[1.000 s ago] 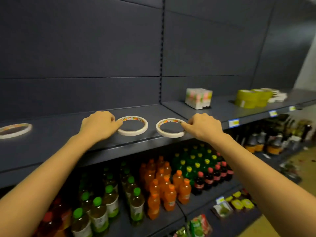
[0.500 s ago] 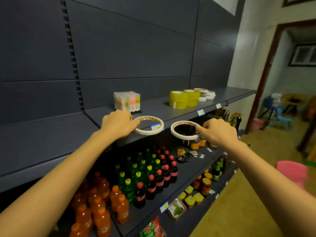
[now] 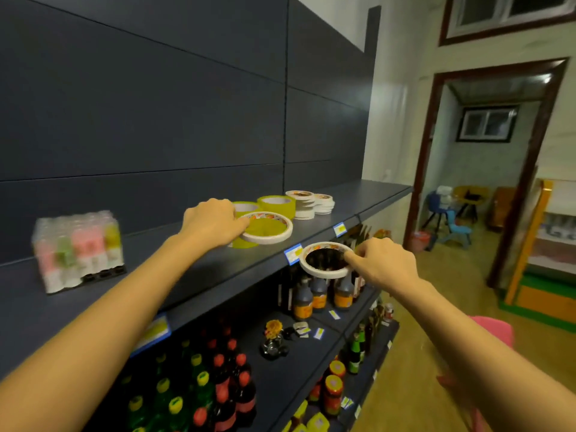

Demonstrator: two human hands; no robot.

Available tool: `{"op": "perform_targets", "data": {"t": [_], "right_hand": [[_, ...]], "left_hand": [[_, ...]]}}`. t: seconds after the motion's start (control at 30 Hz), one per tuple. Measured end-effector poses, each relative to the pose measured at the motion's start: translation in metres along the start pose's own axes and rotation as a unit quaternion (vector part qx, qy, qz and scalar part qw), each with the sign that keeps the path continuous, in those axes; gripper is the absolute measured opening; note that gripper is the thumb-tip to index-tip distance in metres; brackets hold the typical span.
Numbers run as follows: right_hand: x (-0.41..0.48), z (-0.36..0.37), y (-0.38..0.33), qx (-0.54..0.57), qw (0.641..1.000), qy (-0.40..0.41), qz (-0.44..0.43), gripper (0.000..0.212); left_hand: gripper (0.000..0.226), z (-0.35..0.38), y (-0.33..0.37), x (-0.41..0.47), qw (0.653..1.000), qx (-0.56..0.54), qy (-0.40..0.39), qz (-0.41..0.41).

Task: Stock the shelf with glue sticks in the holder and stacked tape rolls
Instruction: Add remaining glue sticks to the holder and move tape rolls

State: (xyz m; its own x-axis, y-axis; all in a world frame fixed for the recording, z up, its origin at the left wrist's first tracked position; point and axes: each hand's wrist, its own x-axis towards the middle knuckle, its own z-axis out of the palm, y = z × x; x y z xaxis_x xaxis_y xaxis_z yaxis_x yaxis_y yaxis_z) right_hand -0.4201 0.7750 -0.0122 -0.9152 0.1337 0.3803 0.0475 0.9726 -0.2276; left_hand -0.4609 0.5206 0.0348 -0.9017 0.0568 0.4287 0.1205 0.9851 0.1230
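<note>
tape ring 1 (image 3: 268, 241) sits at the fingertips of l hand (image 3: 215, 221): fingers curled onto its near-left rim, grip side hidden. ring roughly level over a yellow roll (image 3: 241, 243) on the top shelf (image 3: 202, 269); can't tell if they touch. tape ring 2 (image 3: 321, 273) is pinched at its right rim btwn thumb and index of r hand (image 3: 383, 263), other fingers curled. it hangs in air just off the shelf front edge, beside a blue price tag (image 3: 293, 254), above sauce bottles (image 3: 318, 296). both forearms stretched fwd: l higher, over the shelf; r lower, outside it. white tape stack (image 3: 304, 205) and 2nd yellow roll (image 3: 279, 204) just behind l hand. wrapped glue stick pack (image 3: 78, 247) well to the left.
</note>
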Motion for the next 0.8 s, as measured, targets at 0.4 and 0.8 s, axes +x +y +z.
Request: {"op": "perform_targets", "data": {"t": [0.4,0.8], "right_hand": [[0.138,0.049,0.105,-0.006,0.999,-0.005,0.037,0.045],[0.309,0.090,0.160,0.061,0.995,-0.026,-0.079,0.051]], "left_hand": [[0.034,0.085,0.105,0.158,0.999,0.028,0.014,0.023],[0.038,0.136,0.147,0.268,0.991,0.080,0.036,-0.099]]}}
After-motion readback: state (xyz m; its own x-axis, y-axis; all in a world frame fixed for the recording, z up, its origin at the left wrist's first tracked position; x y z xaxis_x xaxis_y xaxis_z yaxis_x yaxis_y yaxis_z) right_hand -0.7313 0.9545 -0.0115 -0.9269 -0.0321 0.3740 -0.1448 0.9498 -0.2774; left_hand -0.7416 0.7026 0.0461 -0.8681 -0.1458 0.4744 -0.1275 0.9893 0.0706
